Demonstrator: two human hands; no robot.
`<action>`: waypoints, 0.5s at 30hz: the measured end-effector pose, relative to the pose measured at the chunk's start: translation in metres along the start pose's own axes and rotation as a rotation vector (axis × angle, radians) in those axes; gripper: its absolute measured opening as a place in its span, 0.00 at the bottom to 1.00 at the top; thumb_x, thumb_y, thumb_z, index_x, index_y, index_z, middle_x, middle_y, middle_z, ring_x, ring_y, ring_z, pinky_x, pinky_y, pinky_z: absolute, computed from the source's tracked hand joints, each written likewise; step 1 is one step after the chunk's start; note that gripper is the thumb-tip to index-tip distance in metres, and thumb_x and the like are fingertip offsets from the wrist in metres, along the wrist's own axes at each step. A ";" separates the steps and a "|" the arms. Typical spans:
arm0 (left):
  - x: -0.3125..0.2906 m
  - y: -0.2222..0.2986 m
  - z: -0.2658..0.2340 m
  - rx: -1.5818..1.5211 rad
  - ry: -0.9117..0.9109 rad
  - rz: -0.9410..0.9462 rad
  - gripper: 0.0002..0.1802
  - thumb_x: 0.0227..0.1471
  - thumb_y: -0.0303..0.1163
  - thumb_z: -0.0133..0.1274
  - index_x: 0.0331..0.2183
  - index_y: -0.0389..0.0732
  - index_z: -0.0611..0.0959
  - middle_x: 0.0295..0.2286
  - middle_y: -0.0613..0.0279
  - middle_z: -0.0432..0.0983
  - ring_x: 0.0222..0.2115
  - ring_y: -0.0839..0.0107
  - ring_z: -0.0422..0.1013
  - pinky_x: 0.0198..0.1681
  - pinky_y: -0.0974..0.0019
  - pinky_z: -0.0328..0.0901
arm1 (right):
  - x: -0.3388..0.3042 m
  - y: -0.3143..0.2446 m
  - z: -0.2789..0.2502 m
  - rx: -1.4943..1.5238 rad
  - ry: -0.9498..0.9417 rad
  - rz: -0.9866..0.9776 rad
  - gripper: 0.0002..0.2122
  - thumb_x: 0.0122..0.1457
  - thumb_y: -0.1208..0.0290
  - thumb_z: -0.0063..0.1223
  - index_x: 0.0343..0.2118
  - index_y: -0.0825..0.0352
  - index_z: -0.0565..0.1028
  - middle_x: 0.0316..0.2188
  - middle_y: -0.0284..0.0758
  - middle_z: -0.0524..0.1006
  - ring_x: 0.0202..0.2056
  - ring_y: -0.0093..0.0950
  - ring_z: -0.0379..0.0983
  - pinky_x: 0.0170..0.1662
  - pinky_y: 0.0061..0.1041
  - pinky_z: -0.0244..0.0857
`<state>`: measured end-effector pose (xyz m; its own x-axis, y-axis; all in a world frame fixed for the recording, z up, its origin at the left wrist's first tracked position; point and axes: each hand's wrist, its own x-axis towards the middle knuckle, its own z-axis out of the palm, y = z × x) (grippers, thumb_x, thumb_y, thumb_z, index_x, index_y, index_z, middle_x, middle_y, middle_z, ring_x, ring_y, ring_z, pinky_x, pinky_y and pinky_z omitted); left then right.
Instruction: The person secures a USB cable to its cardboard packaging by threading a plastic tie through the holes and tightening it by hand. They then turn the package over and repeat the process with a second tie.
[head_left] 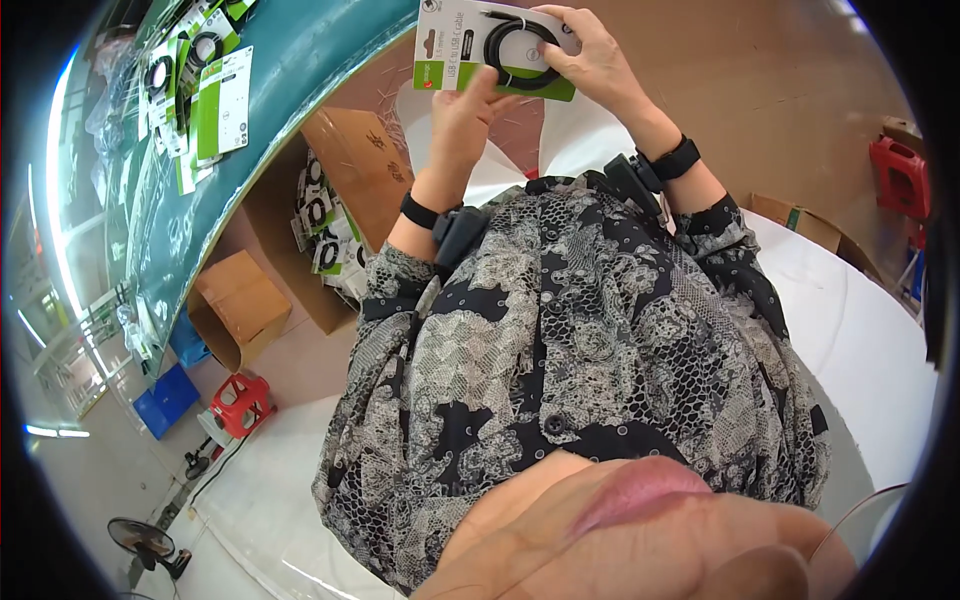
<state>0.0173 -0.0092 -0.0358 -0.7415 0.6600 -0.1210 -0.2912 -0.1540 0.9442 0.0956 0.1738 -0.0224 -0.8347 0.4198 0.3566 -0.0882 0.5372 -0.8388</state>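
Workroom, beside a green-topped table [300,60]: both hands hold up a carded black cable [492,48].
The left hand [470,115] grips the card's lower edge, the right hand [595,65] its right end, thumb by the coil. The cable already sits coiled on its card; what remains cannot be told. More carded packs [222,105] lie on the table, others in an open carton [350,165].

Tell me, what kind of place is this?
Probably a packing workshop: cable packs lie piled on a green table, more packs sit in a cardboard box, and the left hand and right hand hold a carded cable.
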 end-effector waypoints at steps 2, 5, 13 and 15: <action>0.005 0.009 -0.004 -0.356 -0.074 -0.054 0.21 0.60 0.35 0.47 0.52 0.36 0.67 0.44 0.54 0.73 0.40 0.65 0.74 0.42 0.60 0.73 | -0.001 -0.004 -0.003 -0.043 0.000 -0.046 0.18 0.50 0.76 0.52 0.47 0.67 0.71 0.38 0.39 0.72 0.42 0.30 0.70 0.46 0.25 0.64; 0.014 0.010 -0.016 -0.567 -0.105 -0.089 0.25 0.61 0.40 0.44 0.54 0.37 0.64 0.47 0.53 0.70 0.43 0.61 0.72 0.44 0.58 0.72 | 0.002 -0.009 -0.009 -0.076 -0.216 0.114 0.20 0.47 0.78 0.51 0.46 0.68 0.71 0.36 0.40 0.73 0.40 0.33 0.70 0.45 0.29 0.64; 0.011 0.002 -0.039 -0.328 -0.004 -0.055 0.24 0.59 0.36 0.46 0.55 0.41 0.63 0.49 0.59 0.68 0.44 0.63 0.71 0.49 0.57 0.68 | -0.003 -0.001 -0.020 -0.150 0.006 -0.057 0.17 0.47 0.79 0.50 0.43 0.69 0.71 0.34 0.43 0.71 0.38 0.41 0.69 0.43 0.35 0.64; 0.002 0.006 -0.055 0.260 0.329 0.168 0.24 0.57 0.31 0.49 0.54 0.40 0.64 0.47 0.60 0.69 0.42 0.66 0.71 0.49 0.58 0.67 | -0.005 -0.002 -0.021 -0.202 0.025 -0.086 0.17 0.47 0.80 0.49 0.43 0.68 0.71 0.34 0.44 0.71 0.38 0.42 0.69 0.44 0.35 0.64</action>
<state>-0.0190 -0.0490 -0.0470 -0.9305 0.3662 -0.0110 -0.0203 -0.0216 0.9996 0.1109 0.1859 -0.0140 -0.8147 0.3828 0.4356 -0.0458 0.7063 -0.7064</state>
